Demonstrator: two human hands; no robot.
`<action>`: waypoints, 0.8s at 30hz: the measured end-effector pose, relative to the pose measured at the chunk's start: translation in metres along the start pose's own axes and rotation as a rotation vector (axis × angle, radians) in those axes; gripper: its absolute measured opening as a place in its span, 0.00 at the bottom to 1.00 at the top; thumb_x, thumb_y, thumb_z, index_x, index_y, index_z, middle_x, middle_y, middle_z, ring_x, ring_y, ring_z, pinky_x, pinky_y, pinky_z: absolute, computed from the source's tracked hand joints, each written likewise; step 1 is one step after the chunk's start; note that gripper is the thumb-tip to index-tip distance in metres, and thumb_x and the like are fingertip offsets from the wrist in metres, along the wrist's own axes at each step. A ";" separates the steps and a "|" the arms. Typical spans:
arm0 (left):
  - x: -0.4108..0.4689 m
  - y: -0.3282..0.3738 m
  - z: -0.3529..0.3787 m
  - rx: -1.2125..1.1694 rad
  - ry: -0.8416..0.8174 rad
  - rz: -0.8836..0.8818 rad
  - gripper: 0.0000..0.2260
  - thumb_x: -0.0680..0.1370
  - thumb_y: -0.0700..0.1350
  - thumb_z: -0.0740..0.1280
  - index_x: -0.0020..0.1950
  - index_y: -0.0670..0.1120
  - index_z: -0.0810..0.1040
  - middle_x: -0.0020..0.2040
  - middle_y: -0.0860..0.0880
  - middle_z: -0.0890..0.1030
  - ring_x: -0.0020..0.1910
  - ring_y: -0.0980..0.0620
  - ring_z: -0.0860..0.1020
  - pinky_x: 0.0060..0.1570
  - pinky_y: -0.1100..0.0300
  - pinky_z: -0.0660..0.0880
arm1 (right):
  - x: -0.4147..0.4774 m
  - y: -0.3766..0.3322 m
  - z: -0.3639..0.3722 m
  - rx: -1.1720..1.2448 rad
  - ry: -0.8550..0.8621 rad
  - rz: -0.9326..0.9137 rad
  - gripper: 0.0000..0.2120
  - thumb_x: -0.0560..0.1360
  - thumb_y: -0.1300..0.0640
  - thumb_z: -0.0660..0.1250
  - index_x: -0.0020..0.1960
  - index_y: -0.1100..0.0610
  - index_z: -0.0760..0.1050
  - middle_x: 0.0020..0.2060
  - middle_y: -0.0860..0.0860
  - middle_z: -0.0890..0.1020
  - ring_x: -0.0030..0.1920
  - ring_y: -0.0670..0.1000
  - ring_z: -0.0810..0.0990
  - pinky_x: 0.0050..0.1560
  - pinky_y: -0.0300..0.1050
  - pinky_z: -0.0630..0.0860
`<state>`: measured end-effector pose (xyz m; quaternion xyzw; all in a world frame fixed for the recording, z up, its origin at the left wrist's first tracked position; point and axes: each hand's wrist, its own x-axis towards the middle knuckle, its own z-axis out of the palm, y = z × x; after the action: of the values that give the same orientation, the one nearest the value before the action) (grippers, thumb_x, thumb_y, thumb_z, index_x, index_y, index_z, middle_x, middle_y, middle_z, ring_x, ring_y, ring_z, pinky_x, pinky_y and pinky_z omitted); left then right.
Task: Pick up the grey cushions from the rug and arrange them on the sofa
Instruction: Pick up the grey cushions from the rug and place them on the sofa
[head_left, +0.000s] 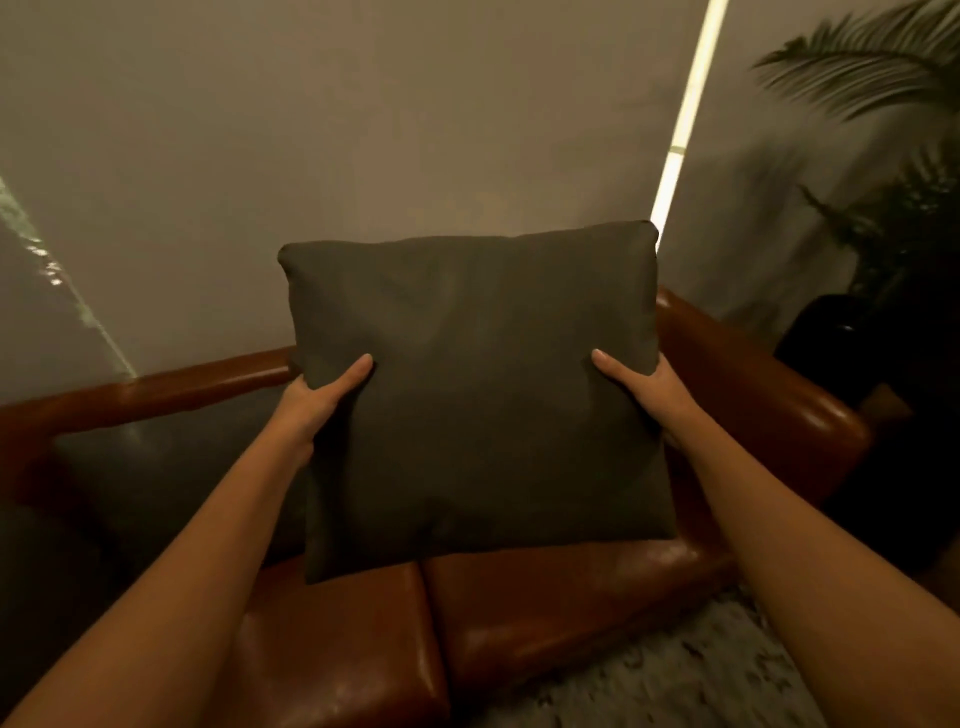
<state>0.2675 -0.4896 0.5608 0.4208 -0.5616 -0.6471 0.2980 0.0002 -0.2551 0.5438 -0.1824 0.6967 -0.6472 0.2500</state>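
I hold a square dark grey cushion (478, 395) upright in front of me, above the brown leather sofa (545, 613). My left hand (322, 395) grips its left edge, thumb on the front face and fingers hidden behind. My right hand (639, 387) grips the right edge the same way. The cushion's lower edge hangs just over the seat pads. Another dark grey cushion (171, 478) leans against the sofa back at the left, partly behind my left arm.
The sofa's rounded right armrest (779, 415) is beside the held cushion. A pale patterned rug (675, 670) lies at the bottom right. A potted plant in a dark pot (841, 338) stands right of the sofa. Grey blinds hang behind.
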 end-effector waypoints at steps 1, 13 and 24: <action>0.010 -0.002 0.016 0.010 -0.031 -0.012 0.33 0.67 0.55 0.75 0.68 0.44 0.71 0.59 0.49 0.78 0.59 0.45 0.76 0.60 0.51 0.72 | 0.002 0.003 -0.012 0.004 0.029 0.006 0.57 0.46 0.34 0.81 0.70 0.52 0.67 0.60 0.49 0.78 0.57 0.51 0.79 0.60 0.51 0.77; 0.097 0.012 0.224 0.184 -0.460 -0.044 0.36 0.67 0.55 0.75 0.70 0.42 0.69 0.65 0.45 0.75 0.61 0.44 0.75 0.57 0.52 0.74 | 0.017 0.030 -0.152 0.070 0.492 0.085 0.59 0.48 0.34 0.78 0.74 0.51 0.62 0.66 0.50 0.74 0.63 0.54 0.76 0.62 0.53 0.75; 0.095 -0.033 0.423 0.213 -0.698 -0.149 0.26 0.68 0.46 0.75 0.63 0.44 0.72 0.51 0.48 0.80 0.45 0.51 0.79 0.45 0.57 0.75 | 0.012 0.093 -0.287 0.152 0.736 0.121 0.58 0.51 0.38 0.79 0.75 0.53 0.59 0.68 0.51 0.72 0.66 0.56 0.73 0.67 0.54 0.70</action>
<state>-0.1460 -0.3639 0.5151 0.2432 -0.6617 -0.7093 -0.0048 -0.1711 -0.0203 0.4609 0.1226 0.6994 -0.7033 0.0337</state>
